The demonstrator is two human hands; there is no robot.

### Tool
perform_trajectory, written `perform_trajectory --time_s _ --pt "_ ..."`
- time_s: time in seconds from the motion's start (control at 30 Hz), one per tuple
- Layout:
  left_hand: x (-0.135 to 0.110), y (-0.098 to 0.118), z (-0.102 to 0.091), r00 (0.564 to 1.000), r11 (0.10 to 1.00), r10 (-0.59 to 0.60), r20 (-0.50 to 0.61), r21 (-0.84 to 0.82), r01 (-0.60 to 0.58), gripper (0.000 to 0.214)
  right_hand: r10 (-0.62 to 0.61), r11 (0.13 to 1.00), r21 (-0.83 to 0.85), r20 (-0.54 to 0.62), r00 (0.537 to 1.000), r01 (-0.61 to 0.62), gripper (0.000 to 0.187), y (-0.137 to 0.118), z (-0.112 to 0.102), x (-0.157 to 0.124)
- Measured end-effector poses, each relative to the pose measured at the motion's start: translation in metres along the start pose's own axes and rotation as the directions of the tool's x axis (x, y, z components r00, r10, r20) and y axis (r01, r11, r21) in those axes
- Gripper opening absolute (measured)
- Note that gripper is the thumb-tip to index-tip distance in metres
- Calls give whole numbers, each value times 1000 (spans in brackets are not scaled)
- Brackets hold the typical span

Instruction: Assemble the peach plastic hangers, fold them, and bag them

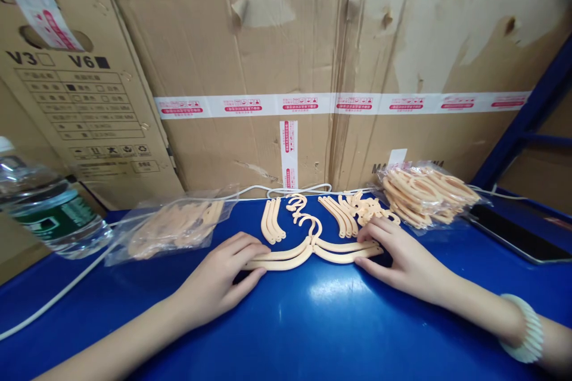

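From where I stand, I see a person's left hand (pixel 235 268) and right hand (pixel 393 250) gripping opposite ends of a cream hanger (pixel 286 263) on the blue table (pixel 313 333). Just behind it lie loose hooks (pixel 295 205), flanked by curved strips (pixel 272 223). A bottle (pixel 49 214) stands at the left near a plastic bag (pixel 172 232); a phone (pixel 527 235) lies right, beside bagged cream pieces (pixel 424 190).
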State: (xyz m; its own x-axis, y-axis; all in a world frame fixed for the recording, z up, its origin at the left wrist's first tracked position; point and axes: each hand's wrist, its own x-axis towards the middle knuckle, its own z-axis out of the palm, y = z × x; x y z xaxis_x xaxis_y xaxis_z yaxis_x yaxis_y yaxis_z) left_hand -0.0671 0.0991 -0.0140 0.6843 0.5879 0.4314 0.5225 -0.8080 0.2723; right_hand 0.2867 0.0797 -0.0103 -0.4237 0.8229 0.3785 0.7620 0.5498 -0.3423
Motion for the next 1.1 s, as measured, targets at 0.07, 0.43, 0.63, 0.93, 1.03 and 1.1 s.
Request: perform_trajectory --time_s 0.07,0.43,0.63,0.93,1.03,1.1 --pt "0 1 0 1000 1000 -10 1 5 10 20 15 999 30 0 1000 -15 12 1 1 0" --pt "-2 2 1 999 998 -44 -7 35 44 19 36 996 75 63 997 -41 12 0 2 -3" --pt "1 6 -2 998 997 -62 8 52 62 18 42 996 79 76 996 -48 12 -2 2 -2" --pt "-2 6 0 997 996 -75 -23 50 76 22 25 998 58 63 998 -29 13 -4 1 -2" --pt "-4 5 1 996 996 -74 -49 49 77 25 20 998 56 51 998 -23 15 -2 1 -3" --pt "-3 4 0 995 996 -84 -58 35 86 24 21 998 66 27 999 -23 18 0 2 -4"
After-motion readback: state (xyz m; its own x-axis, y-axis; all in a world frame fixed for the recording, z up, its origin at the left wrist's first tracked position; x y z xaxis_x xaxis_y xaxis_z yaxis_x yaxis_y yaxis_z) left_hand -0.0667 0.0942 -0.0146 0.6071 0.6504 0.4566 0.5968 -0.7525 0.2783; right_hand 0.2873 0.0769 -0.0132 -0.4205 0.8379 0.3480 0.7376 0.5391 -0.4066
